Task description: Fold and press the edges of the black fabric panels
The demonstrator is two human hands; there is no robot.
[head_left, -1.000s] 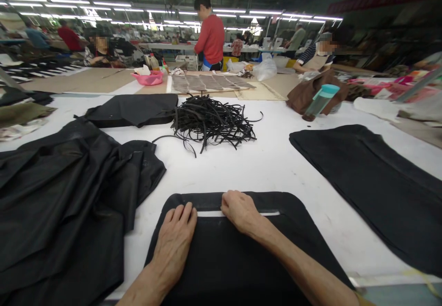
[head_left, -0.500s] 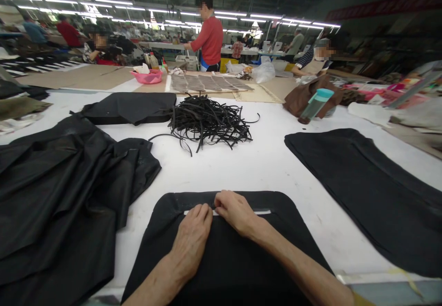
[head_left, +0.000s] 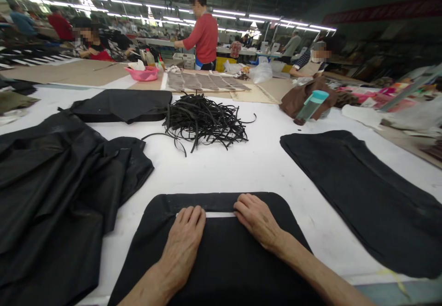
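Observation:
A black sheet panel (head_left: pixel 241 260) with rounded far corners lies in front of me on the white tabletop. Near its far edge runs a narrow white band (head_left: pixel 221 214); whether this is a slot or a strip I cannot tell. My left hand (head_left: pixel 184 237) rests flat over the band's left end, fingers side by side. At the right end, my right hand (head_left: pixel 257 218) lies on the panel with slightly bent fingers, its fingertips touching the band's edge. No separate object shows in either hand.
Beyond the panel sits a heap of black strips (head_left: pixel 205 121). Crumpled black sheets (head_left: pixel 51 195) lie left, a black stack (head_left: pixel 124 105) behind them, and more black panels (head_left: pixel 355 191) right. A bottle with a turquoise lid (head_left: pixel 311 108) leans on a brown bag. Co-workers are farther back.
My right hand has slid right along the white band, away from my left hand, baring its middle. My left hand stays near the left end. The view has shifted slightly.

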